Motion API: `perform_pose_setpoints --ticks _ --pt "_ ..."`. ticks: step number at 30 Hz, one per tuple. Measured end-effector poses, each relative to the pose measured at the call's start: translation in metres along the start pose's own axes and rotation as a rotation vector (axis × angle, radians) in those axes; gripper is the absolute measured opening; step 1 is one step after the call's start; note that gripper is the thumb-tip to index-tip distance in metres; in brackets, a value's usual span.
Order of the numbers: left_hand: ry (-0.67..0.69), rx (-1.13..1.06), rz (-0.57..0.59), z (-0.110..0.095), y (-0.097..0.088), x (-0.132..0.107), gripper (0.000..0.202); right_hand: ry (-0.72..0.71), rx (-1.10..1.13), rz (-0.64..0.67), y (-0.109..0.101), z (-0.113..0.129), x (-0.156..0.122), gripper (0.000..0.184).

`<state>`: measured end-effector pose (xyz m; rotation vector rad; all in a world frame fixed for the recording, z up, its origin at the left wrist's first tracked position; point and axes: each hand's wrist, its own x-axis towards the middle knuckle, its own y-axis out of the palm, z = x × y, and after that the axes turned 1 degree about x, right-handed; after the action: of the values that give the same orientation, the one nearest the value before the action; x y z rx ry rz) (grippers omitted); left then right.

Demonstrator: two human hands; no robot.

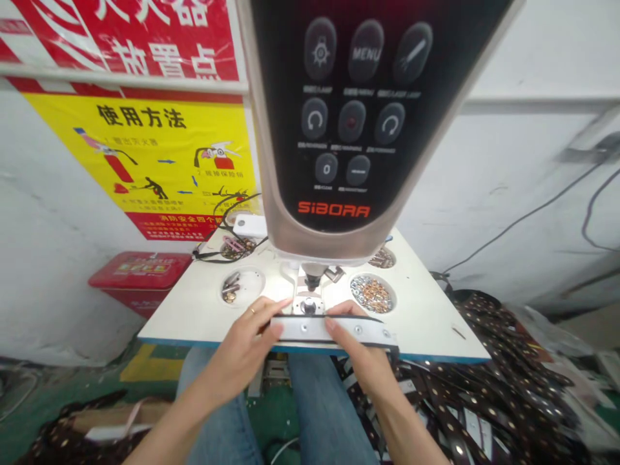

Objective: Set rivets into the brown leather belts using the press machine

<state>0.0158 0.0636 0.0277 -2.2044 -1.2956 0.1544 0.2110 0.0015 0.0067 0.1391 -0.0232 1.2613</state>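
A white strap with metal rivets [334, 330] lies flat on the white machine table [194, 310], under the press head [312, 281] of a riveting machine. My left hand [247, 345] pinches the strap's left end between thumb and fingers; a ring shows on one finger. My right hand [356, 352] pinches the strap right of the middle, its fingers pressed on top. The strap's right end reaches the table's front edge.
Round wells in the table hold small metal parts: eyelets [372, 294] at the right, other bits [231, 287] at the left. The machine's dark control panel [349, 110] fills the top. Dark studded straps [484, 400] pile up at the lower right. A red box [140, 271] stands left.
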Motion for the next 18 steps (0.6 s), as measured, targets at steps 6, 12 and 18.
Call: perform_pose_setpoints --ticks 6,12,18 --pt "-0.341 -0.406 -0.024 0.011 -0.006 0.026 0.049 0.003 -0.063 -0.052 -0.012 -0.014 0.033 0.022" --pt "-0.382 -0.423 -0.062 0.015 -0.001 0.036 0.048 0.022 -0.115 -0.009 -0.012 -0.022 0.040 0.025" --pt "-0.407 -0.455 -0.075 0.016 0.000 0.037 0.043 0.038 -0.104 -0.027 -0.010 -0.018 0.040 0.022"
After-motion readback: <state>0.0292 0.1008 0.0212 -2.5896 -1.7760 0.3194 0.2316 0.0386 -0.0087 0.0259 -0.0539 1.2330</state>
